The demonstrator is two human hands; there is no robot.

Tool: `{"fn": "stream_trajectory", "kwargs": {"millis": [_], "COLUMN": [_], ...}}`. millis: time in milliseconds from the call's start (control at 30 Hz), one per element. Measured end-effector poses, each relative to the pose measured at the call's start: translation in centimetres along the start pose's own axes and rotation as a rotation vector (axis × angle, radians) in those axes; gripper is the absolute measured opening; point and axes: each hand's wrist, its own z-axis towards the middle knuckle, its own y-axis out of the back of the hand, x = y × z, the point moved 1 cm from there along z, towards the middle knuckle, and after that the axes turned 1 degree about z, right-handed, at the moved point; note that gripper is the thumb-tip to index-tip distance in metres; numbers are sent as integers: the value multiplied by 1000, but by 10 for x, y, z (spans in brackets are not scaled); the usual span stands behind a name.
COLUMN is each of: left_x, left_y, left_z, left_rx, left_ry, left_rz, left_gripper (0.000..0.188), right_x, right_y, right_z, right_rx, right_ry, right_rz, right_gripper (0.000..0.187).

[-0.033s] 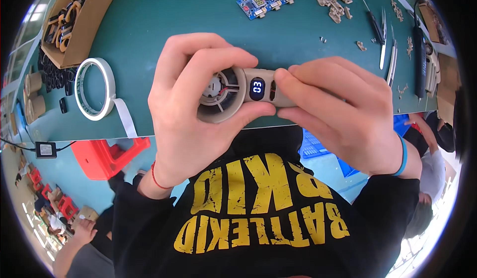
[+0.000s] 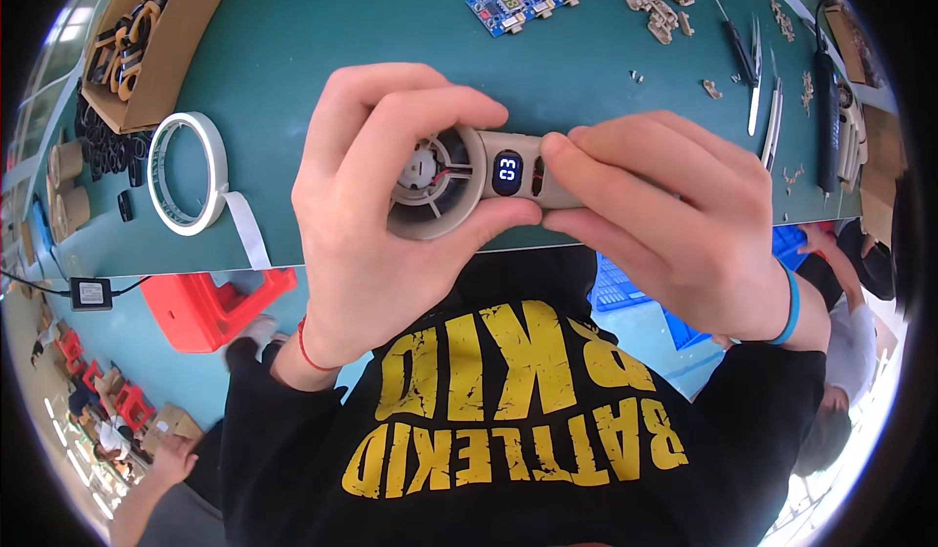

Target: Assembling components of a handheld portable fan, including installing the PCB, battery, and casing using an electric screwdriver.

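Observation:
Just above the table's near edge, I hold a beige handheld fan (image 2: pixel 473 195) lying sideways between both hands. My left hand (image 2: pixel 362 181) wraps round its round head, where spokes, a motor hub and a red wire show. Fingers of my right hand (image 2: pixel 674 205) pinch the handle end and hide most of it. Between the hands, a small dark oval display (image 2: pixel 507 173) glows with white digits. Beside it, nearer the right fingertips, a dark slot opens in the casing.
A white tape roll (image 2: pixel 216 171) stands left, its loose end hanging down. Behind it is a cardboard box (image 2: pixel 186 63) of black-and-tan parts. Blue circuit boards (image 2: pixel 523 2) and beige pieces (image 2: pixel 650 0) lie farther back. Right are a screwdriver (image 2: pixel 740 54) and tweezers (image 2: pixel 772 127). A red stool (image 2: pixel 181 317) stands below.
The lit segments on the fan's display look different. My grip stays almost the same. At the lower left, another person's arm and foot have shifted slightly.

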Motion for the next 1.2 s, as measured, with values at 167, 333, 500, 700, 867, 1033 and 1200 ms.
{"fn": "stream_trajectory", "kwargs": {"millis": [167,333,500,700,867,1033,1200], "left_x": [8,3,11,23,0,-14,-6], "left_y": [2,6,44,96,85,39,-2], "left_z": [1,0,-18,-82,-100,-48,-34], "left_rx": [21,32,-170,291,456,-100,-120], "left_ry": [-27,-22,-137,-85,629,105,277], "left_rz": [-21,-7,-120,-499,-117,-62,-259], "left_gripper": [55,55,45,32,32,74,78], "right_x": [-9,-23,-25,-26,-17,-4,8], "right_y": [5,5,5,0,-7,-19,-33], "right_z": [2,6,5,-6,-5,-12,-25], "right_rx": [29,496,452,390,388,364,76], "right_ry": [-48,-667,-629,-756,-785,-741,-341], "right_rz": [136,768,806,1169,1194,1113,668], "right_gripper": [40,31,31,38,37,37,38]}}
